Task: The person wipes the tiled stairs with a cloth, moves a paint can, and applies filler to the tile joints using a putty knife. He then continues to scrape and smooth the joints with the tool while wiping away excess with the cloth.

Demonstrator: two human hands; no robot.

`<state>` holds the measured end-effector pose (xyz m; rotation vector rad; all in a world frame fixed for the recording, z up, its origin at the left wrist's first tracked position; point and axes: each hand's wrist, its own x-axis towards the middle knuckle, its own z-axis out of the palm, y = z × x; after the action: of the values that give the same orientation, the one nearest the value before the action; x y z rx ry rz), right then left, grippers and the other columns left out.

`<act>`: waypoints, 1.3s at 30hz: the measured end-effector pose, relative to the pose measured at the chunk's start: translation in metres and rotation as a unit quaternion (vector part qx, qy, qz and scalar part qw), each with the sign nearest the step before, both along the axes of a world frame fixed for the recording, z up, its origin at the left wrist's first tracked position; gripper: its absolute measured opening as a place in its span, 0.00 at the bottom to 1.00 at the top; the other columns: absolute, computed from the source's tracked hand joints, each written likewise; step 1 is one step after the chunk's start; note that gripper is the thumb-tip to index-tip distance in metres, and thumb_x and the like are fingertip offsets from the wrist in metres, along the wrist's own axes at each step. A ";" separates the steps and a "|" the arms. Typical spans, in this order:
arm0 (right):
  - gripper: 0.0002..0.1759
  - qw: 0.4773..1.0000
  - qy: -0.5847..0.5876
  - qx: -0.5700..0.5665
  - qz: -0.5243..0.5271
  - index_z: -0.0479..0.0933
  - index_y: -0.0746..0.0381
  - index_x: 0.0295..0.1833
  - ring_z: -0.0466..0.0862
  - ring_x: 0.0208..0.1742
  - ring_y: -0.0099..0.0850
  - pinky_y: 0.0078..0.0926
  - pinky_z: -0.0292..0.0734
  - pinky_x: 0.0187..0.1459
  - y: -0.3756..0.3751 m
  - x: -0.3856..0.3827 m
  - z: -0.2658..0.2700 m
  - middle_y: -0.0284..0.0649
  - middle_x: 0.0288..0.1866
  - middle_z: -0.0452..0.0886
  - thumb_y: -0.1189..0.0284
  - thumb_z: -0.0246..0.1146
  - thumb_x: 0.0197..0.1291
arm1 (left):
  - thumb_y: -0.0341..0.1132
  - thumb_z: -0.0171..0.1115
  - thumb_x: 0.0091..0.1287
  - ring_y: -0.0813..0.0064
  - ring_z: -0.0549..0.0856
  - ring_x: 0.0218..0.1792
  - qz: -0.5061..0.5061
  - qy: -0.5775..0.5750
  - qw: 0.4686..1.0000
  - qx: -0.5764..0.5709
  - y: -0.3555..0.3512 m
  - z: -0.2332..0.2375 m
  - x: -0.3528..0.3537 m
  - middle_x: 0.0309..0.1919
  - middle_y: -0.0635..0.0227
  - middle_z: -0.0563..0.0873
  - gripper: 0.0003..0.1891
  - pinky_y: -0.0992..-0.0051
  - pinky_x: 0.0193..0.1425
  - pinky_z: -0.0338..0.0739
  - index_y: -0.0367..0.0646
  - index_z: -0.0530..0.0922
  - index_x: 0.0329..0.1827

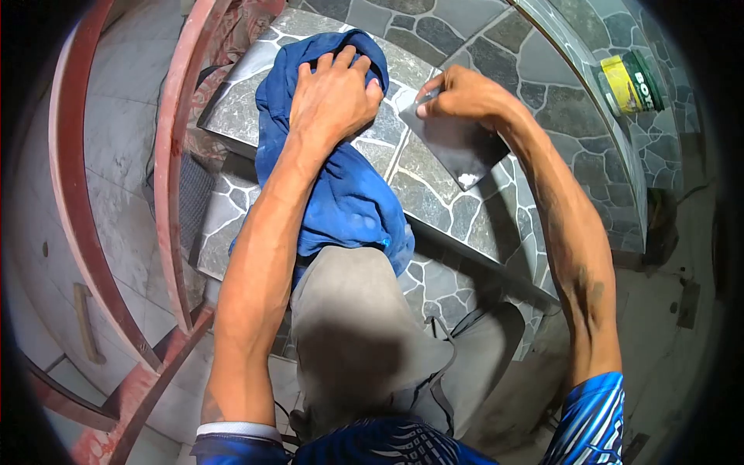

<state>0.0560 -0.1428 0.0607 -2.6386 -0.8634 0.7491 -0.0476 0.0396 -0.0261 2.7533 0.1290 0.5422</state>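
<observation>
My left hand (337, 97) lies on a crumpled blue cloth (341, 194), its fingers spread and bent a little over the folds. The cloth rests on a step with a stone-pattern surface (422, 174) and hangs down to my knee. To the right, my right hand (457, 93) pinches the upper corner of a dark flat rectangular plate (457, 143) between thumb and fingers. A small white patch shows at the plate's lower end. Beneath the plate is the stone-pattern step.
Curved red metal bars (174, 163) stand at the left. A green and yellow container (632, 83) lies on the right, beyond a curved edge (601, 93). My grey-clad knee (353, 287) is below the cloth. A patterned cloth (225, 46) is at the upper left.
</observation>
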 end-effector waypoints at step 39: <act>0.21 0.990 0.002 -0.050 0.133 0.86 0.66 0.51 0.84 0.34 0.33 0.32 0.77 0.42 0.012 0.004 0.014 0.44 0.31 0.87 0.65 0.72 0.53 | 0.47 0.55 0.70 0.54 0.78 0.67 0.003 -0.004 1.000 0.006 0.002 0.000 0.000 0.69 0.57 0.79 0.24 0.46 0.67 0.68 0.43 0.80 0.64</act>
<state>0.0597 -0.1304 0.0751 -2.6361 -1.2243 0.8809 -0.0474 0.0414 -0.0257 2.7634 0.1332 0.5589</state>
